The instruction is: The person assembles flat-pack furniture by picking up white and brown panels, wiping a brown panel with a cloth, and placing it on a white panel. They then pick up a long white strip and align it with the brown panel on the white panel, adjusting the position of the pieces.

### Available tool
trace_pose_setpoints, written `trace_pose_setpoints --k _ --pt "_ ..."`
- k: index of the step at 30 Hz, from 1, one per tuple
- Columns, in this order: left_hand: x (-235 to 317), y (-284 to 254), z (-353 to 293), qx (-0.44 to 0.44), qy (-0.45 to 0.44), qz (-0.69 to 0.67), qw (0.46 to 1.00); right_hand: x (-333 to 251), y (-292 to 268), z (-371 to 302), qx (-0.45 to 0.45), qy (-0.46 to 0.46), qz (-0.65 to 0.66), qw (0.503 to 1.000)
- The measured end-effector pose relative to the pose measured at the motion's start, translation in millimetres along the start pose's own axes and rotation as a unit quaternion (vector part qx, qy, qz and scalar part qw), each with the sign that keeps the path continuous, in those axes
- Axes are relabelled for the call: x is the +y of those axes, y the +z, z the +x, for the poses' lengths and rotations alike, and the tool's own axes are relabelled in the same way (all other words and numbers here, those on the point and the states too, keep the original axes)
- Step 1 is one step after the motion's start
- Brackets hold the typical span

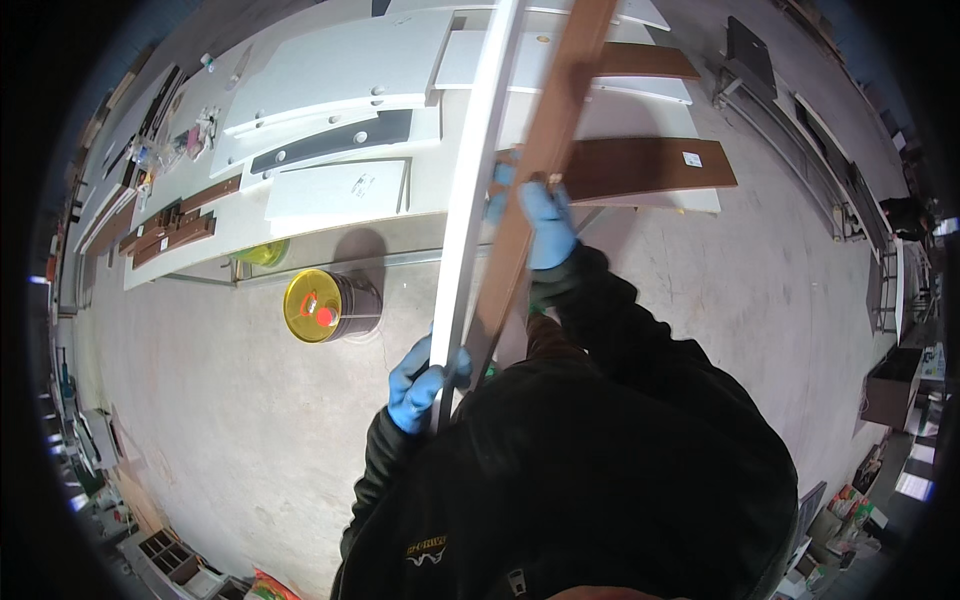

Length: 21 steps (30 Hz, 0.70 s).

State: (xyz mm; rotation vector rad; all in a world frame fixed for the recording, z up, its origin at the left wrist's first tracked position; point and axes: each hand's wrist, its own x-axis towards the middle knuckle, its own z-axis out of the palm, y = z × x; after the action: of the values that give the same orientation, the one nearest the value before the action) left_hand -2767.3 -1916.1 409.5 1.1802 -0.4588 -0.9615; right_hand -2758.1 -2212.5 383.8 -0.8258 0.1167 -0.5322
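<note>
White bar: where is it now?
In the head view, the white bar runs left of centre, left of the brown board, its lower part in the left hand.

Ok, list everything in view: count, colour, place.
White bar: 1, white, centre
Brown board: 1, brown, right of bar
Table: 1, pale, ahead
White panels: several, white, on table
Grey panel: 1, dark grey, on table
Brown panels: 2, brown, table's right
Strips: several, brown, table's left
Yellow item: 1, yellow-green, below table
Floor: 1, grey, below
Bucket: 1, yellow-topped, dark-sided, on floor
Dark board: 1, blackish, upper right
Clutter: uncounted, mixed colours, around rim
Jacket: 1, black, bottom
Left hand: 1, blue-gloved, on white bar
Right hand: 1, blue-gloved, on brown board
</note>
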Motion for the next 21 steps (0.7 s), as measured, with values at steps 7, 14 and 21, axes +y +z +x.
trace_pose_setpoints --k 7,14,21 --pt "-16.8 -8.3 -80.3 0.126 0.006 -0.078 0.989 28.9 104.8 -26.1 0.024 0.103 -0.068 0.992" --pt "-4.3 -36.8 -92.6 0.114 0.024 -0.088 0.989 62.2 134.8 -3.1 -0.062 0.175 -0.081 0.979" --pt "9.9 -41.5 -63.4 0.234 -0.019 -0.021 0.972 85.2 163.5 16.0 -0.162 0.242 -0.128 0.948"
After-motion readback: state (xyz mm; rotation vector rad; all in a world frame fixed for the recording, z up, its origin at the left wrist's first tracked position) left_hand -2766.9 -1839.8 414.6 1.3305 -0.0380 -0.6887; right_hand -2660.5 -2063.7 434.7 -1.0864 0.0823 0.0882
